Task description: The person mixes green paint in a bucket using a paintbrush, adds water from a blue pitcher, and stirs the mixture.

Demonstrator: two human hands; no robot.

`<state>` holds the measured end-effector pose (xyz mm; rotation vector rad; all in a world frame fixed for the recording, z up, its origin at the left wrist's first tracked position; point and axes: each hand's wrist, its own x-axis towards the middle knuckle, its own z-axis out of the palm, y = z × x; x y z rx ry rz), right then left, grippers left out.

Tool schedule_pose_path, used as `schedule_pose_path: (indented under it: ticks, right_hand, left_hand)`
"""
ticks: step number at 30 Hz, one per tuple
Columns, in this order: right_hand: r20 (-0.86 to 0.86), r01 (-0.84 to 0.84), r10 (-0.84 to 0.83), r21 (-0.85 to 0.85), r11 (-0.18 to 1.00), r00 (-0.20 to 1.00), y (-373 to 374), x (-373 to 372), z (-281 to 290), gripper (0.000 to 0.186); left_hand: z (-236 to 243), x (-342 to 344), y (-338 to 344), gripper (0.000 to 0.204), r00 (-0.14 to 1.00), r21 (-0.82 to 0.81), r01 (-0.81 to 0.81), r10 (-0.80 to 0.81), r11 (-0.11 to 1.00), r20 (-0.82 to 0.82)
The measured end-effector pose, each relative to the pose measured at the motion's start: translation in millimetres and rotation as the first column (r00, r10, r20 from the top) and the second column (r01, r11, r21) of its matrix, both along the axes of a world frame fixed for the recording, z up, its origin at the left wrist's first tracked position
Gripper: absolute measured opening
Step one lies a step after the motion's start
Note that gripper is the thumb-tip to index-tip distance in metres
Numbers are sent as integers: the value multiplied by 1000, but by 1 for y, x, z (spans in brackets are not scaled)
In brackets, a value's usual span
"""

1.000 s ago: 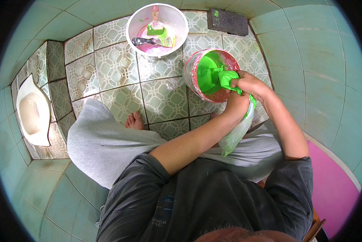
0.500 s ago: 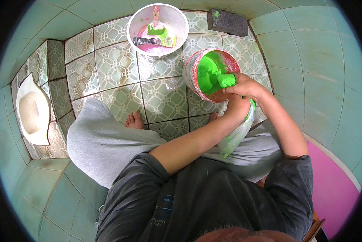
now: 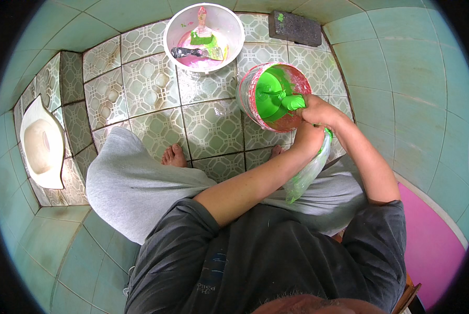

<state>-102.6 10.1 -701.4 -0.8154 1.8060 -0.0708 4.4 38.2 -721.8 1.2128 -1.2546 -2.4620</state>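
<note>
A red-rimmed bucket (image 3: 266,104) holds bright green paint (image 3: 270,104) in front of me. My right hand (image 3: 318,112) is closed on a paint-coated plastic bag, squeezing a bulging green end (image 3: 294,102) above the bucket, with green paint trailing from it into the pool. My left hand (image 3: 310,138) is closed on the same bag just below, at the bucket's near edge, its fingertips partly hidden by my right hand. The pale, green-smeared rest of the bag (image 3: 302,180) hangs below it over my grey-trousered leg.
A white tub (image 3: 172,29) with two paint-smeared tools stands beyond my bare foot (image 3: 174,156). A dark grey block (image 3: 297,29) lies by the back wall. A squat toilet (image 3: 38,152) is on the left, tiled walls surround me, and a pink panel (image 3: 422,235) is lower right.
My right hand has shifted slightly up and left, and the green end it grips looks smoother and more compact than a second ago. My left hand and the buckets have barely moved.
</note>
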Motion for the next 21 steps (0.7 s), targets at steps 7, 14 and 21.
schedule_pose_path:
  ticks: [7, 14, 21]
  right_hand:
    - [-77, -31, 30, -12, 999, 997, 3, -1, -5, 36]
    - [-160, -98, 98, 8, 995, 982, 11, -8, -18, 31]
    - [-176, -135, 157, 133, 982, 972, -3, -1, -5, 33]
  left_hand:
    - [-6, -3, 5, 32, 999, 5, -37, 37, 999, -19]
    - [-7, -6, 10, 31, 996, -17, -88, 88, 996, -24]
    - [-13, -7, 12, 29, 988, 73, -125, 130, 989, -80]
